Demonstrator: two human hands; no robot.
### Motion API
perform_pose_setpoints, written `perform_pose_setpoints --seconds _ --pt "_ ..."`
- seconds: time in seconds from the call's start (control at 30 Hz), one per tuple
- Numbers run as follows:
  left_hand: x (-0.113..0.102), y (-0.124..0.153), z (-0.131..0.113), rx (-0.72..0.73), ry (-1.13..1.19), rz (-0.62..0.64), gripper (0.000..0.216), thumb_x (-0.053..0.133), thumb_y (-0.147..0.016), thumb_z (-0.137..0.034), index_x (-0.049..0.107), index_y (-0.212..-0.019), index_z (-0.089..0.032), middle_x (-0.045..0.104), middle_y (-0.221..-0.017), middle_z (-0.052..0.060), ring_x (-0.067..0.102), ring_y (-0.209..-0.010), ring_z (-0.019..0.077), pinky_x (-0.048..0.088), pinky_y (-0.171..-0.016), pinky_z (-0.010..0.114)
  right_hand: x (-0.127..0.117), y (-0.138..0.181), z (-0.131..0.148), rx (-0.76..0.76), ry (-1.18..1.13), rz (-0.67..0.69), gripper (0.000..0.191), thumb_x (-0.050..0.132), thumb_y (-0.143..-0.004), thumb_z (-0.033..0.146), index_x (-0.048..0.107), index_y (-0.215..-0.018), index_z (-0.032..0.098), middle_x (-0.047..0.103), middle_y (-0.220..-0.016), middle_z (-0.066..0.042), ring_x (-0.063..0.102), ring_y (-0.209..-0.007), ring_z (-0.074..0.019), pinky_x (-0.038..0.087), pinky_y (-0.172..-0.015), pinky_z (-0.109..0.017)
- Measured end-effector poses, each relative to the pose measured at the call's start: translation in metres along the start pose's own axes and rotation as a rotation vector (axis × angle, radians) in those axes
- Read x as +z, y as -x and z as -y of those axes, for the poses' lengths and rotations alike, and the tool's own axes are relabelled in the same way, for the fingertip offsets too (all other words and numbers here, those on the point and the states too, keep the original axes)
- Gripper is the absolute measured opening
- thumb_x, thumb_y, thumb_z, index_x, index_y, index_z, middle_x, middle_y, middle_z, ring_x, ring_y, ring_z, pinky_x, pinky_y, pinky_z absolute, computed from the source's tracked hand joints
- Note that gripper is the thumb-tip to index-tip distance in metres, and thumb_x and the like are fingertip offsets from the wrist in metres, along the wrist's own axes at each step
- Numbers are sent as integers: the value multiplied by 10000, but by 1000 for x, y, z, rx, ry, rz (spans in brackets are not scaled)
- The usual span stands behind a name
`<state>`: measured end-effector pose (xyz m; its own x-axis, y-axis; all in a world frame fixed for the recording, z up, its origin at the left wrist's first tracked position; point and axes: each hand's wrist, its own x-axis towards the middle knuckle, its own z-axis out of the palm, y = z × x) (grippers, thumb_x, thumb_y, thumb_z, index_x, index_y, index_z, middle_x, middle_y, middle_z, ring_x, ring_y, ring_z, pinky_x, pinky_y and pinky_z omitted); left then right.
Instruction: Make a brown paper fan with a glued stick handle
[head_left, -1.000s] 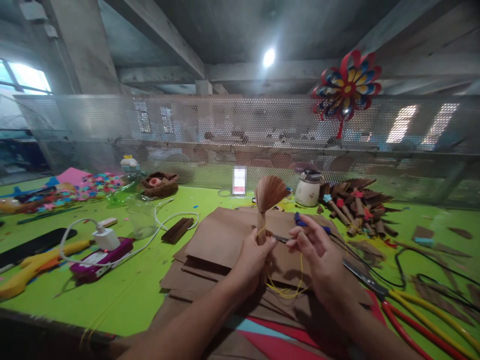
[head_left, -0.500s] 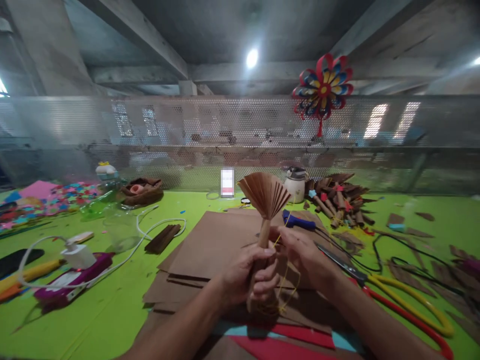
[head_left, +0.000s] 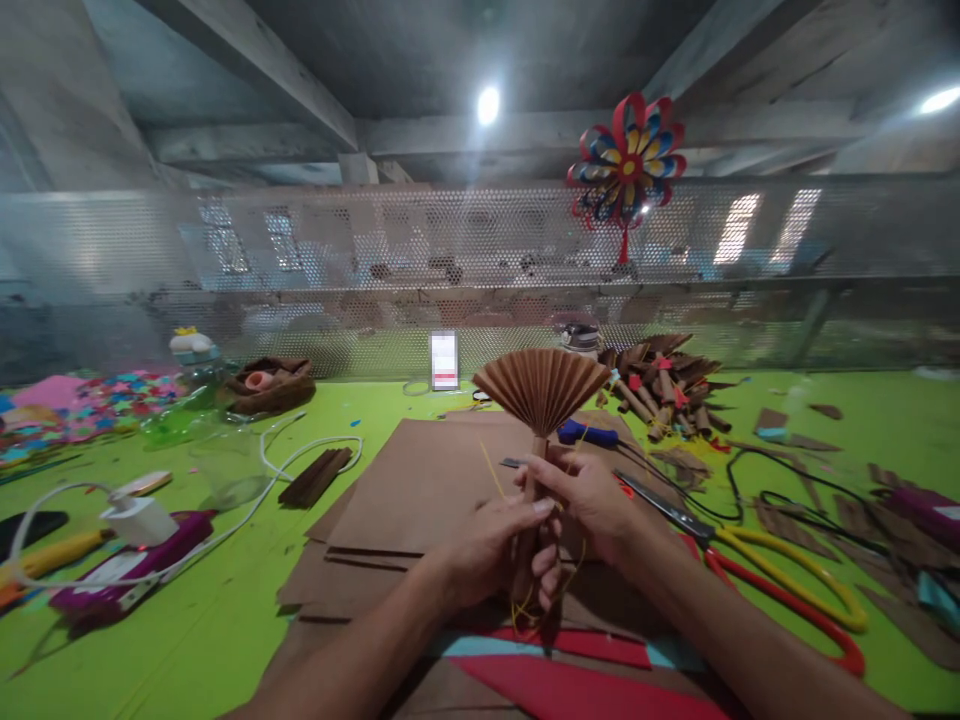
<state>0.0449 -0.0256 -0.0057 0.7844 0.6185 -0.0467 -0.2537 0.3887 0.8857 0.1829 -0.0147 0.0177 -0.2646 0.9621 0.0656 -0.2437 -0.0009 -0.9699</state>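
Observation:
A pleated brown paper fan [head_left: 541, 390] stands upright in front of me, its folds spread above a rolled paper handle. My left hand [head_left: 504, 535] is closed around the lower handle. Just above it, my right hand [head_left: 592, 495] grips the handle between thumb and fingers. Thin yellow string [head_left: 491, 465] sticks out left of the handle, and more hangs in loops below my hands. Whether the right fingers also hold string is hidden. Beneath lies a stack of brown paper sheets [head_left: 390, 480], with red paper [head_left: 570, 682] nearer me.
Large scissors [head_left: 701, 528] with red and yellow handles lie right, near a blue-handled tool [head_left: 589, 433] with a black cord. Rolled brown paper pieces [head_left: 667, 395] are heaped behind. Left are a purple power strip [head_left: 142, 560], a white cable and folded brown strips [head_left: 319, 477]. A phone [head_left: 444, 360] stands behind.
The fan has turned so that its pleats face me more broadly. My right hand has moved left from beside the handle onto it. A string end now shows on the left.

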Motion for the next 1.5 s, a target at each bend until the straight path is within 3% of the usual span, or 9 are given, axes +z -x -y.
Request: perform_pose_setpoints --seconds 0.4,0.6,0.73,0.83,0.93,1.07,1.27,1.4,1.5 --pt "5 -4 9 -15 -44 -109 316 561 -814 -432 399 -707 -182 400 -490 -76 478 -435 85 420 -457 206 -5 -14 -10 -61 -22 -85 374 667 -701 509 543 -757 160 649 -645 -12 587 -501 -130 476 -498 -253" --pt "10 -5 9 -76 -90 -154 302 568 -778 -421 382 -705 -195 418 -455 -76 470 -400 95 383 -386 191 -5 -10 -6 47 -105 81 360 623 -757 484 491 -906 184 694 -771 -48 628 -558 -150 513 -522 -280" --pt "16 -7 9 67 -150 -331 272 583 -751 -407 406 -802 -206 366 -431 -115 353 -321 46 280 -336 134 -2 -2 -8 105 12 232 395 706 -708 395 521 -972 165 675 -888 -63 634 -644 -133 513 -552 -232" --pt "17 -10 11 148 -266 -456 311 553 -766 -448 420 -922 -214 383 -442 -123 342 -301 37 279 -321 122 4 3 -12 149 129 253 381 704 -693 393 529 -950 175 645 -782 -13 591 -494 -117 484 -414 -223" --pt "13 -12 14 159 -366 -501 274 541 -772 -345 416 -976 -210 429 -450 -111 393 -307 52 293 -306 119 11 5 -15 192 183 248 326 599 -755 464 522 -872 169 579 -564 35 519 -344 -110 436 -320 -220" --pt "12 -12 13 91 -403 -456 258 480 -777 -247 428 -1021 -182 473 -428 -85 463 -314 95 337 -300 149 14 5 -11 168 219 202 327 498 -796 480 539 -859 162 561 -495 31 516 -321 -129 389 -287 -211" --pt "20 -7 9 -1 -414 -362 51 473 -734 -186 433 -758 -166 501 -464 -44 510 -348 94 352 -306 147 8 0 -2 15 105 10 304 539 -769 435 590 -747 137 608 -609 -5 553 -461 -102 429 -425 -203" --pt "20 -5 9 21 -357 -327 184 517 -786 -316 402 -796 -173 525 -500 -41 543 -388 106 396 -354 171 5 -2 0 52 6 47 345 534 -771 452 548 -628 138 589 -546 -13 549 -440 -118 422 -432 -227" --pt "20 -5 11 29 -378 -310 258 502 -818 -405 413 -884 -172 510 -469 -54 513 -368 105 354 -352 170 3 -5 4 27 -140 59 311 575 -755 430 479 -613 171 527 -479 26 555 -458 -136 448 -468 -254"
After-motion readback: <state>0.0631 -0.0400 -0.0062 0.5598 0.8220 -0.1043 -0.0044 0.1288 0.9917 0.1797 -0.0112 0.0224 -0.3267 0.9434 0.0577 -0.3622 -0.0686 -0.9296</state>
